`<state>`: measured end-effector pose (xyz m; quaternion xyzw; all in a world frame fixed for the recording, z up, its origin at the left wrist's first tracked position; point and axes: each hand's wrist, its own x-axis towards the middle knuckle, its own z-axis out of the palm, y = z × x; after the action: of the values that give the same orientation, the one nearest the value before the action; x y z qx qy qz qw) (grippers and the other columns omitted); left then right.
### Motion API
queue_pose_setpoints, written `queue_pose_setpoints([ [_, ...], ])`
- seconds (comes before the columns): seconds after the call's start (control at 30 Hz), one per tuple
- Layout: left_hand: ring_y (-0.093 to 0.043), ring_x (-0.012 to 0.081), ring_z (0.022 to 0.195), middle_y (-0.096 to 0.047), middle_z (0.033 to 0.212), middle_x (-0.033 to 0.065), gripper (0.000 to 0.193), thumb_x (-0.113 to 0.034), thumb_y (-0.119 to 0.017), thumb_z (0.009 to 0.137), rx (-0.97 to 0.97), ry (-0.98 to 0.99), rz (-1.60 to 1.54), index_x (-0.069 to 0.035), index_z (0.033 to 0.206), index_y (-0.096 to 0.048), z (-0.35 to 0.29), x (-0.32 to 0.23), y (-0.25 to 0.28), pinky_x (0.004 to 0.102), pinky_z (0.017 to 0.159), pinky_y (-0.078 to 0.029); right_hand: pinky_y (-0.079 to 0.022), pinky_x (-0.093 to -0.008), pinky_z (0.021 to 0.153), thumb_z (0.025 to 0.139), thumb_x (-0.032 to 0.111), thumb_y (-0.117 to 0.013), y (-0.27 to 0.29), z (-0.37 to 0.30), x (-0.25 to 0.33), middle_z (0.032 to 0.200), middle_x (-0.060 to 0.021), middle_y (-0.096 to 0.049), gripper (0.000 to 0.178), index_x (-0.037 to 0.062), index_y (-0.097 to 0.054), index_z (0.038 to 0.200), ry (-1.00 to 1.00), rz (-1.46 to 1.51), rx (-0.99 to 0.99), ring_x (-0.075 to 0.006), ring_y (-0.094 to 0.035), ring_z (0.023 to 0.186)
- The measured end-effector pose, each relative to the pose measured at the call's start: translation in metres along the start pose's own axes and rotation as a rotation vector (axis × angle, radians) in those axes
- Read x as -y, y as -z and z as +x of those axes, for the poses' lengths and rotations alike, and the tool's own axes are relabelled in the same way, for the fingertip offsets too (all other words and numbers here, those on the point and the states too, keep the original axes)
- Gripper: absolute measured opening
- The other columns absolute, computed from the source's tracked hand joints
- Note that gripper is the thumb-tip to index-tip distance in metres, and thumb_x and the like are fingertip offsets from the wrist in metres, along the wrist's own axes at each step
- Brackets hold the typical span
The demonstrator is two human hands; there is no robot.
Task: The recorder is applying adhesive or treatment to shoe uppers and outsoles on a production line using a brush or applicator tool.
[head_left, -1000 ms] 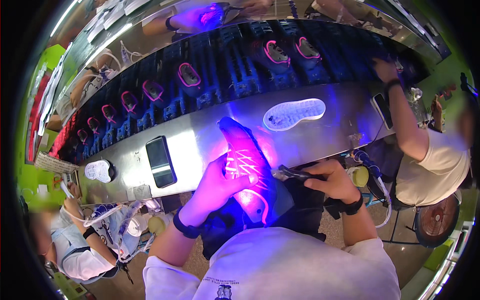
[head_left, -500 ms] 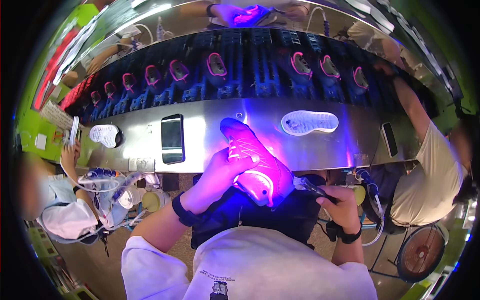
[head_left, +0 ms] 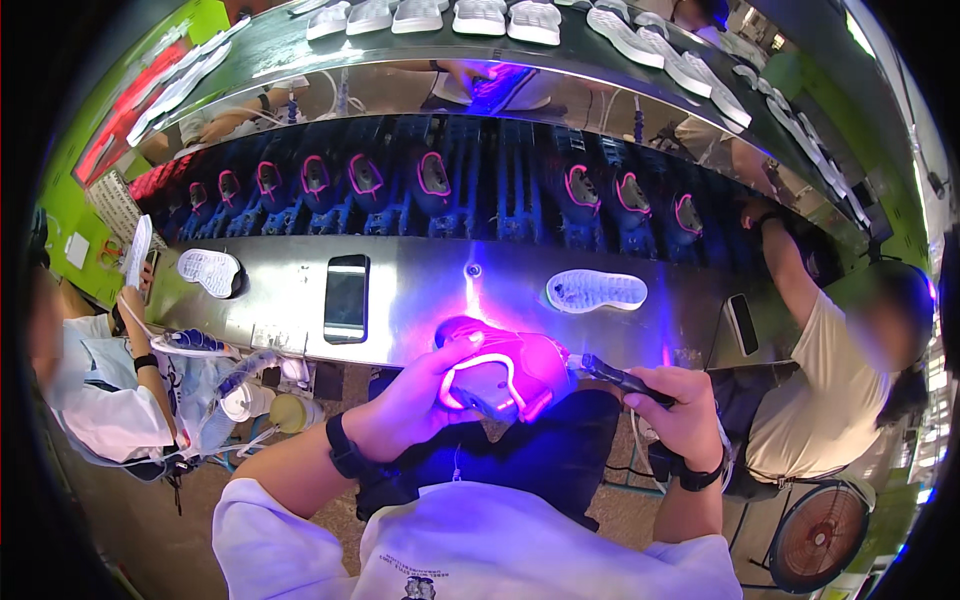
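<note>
My left hand [head_left: 400, 405] is closed around a shoe upper [head_left: 540, 365] that glows bright pink under violet light, held above my lap at the table's near edge. Its collar opening, with a bright outline, is turned toward me. In my right hand [head_left: 682, 408] is a small brush [head_left: 632, 383] with a dark handle. The brush's pale tip is at the right side of the upper, touching or very close to it. On the metal table beyond lies a white shoe sole [head_left: 597, 291].
A dark phone [head_left: 346, 300] and another white sole [head_left: 207, 272] lie to the left. Behind runs a blue conveyor [head_left: 519, 205] carrying several pink-edged uppers; a shelf [head_left: 420, 48] of soles hangs above. Co-workers sit at both sides; a floor fan [head_left: 822, 532] stands at lower right.
The shoe upper has been turned and tipped in my left hand, from its laced top showing to its collar facing me. The brush stays at its right side. My view has tilted up.
</note>
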<state>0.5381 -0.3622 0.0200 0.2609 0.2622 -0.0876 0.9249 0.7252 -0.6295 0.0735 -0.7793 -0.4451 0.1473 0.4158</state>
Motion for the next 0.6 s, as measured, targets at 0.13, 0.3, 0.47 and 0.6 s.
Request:
queue_pose_setpoints([
  [0.13, -0.069, 0.0270, 0.104, -0.064, 0.125, 0.0126, 0.049, -0.042, -0.050, 0.104, 0.145, 0.007, -0.200, -0.010, 0.142, -0.050, 0.001, 0.008, 0.001, 0.0347, 0.077, -0.063, -0.043, -0.0288, 0.058, 0.076, 0.001, -0.082, 0.003, 0.014, 0.007, 0.070, -0.0073, -0.062, 0.034, 0.0040, -0.075, 0.109, 0.034, -0.047, 0.042, -0.0165, -0.056, 0.061],
  [0.3, -0.062, 0.0430, 0.112, -0.058, 0.129, 0.0243, 0.064, -0.050, -0.056, 0.099, 0.309, 0.414, -0.823, -0.004, 0.143, -0.047, 0.007, 0.014, 0.027, 0.0356, 0.077, -0.064, -0.045, -0.0265, 0.057, 0.075, -0.005, -0.078, 0.001, 0.031, 0.004, 0.073, -0.0065, -0.066, 0.036, -0.0001, -0.074, 0.110, 0.060, -0.058, 0.082, -0.0125, -0.061, 0.063],
  [0.47, -0.057, 0.0446, 0.119, -0.052, 0.130, 0.0271, 0.076, -0.051, -0.063, 0.094, 0.321, 0.340, -0.855, 0.002, 0.144, -0.040, 0.026, 0.038, 0.048, 0.0354, 0.075, -0.064, -0.043, -0.0276, 0.057, 0.076, 0.000, -0.081, -0.016, 0.046, -0.009, 0.074, -0.0062, -0.063, 0.039, 0.0052, -0.075, 0.114, 0.064, -0.035, 0.086, -0.0140, -0.056, 0.062],
  [0.6, -0.056, 0.0434, 0.117, -0.049, 0.132, 0.0284, 0.076, -0.051, -0.062, 0.094, 0.438, 0.532, -1.047, -0.001, 0.147, -0.038, 0.033, 0.037, 0.039, 0.0338, 0.074, -0.063, -0.041, -0.0267, 0.056, 0.071, -0.005, -0.078, -0.033, 0.053, -0.022, 0.074, -0.0051, -0.062, 0.040, 0.0014, -0.075, 0.110, 0.104, 0.004, 0.027, -0.0120, -0.055, 0.062],
])
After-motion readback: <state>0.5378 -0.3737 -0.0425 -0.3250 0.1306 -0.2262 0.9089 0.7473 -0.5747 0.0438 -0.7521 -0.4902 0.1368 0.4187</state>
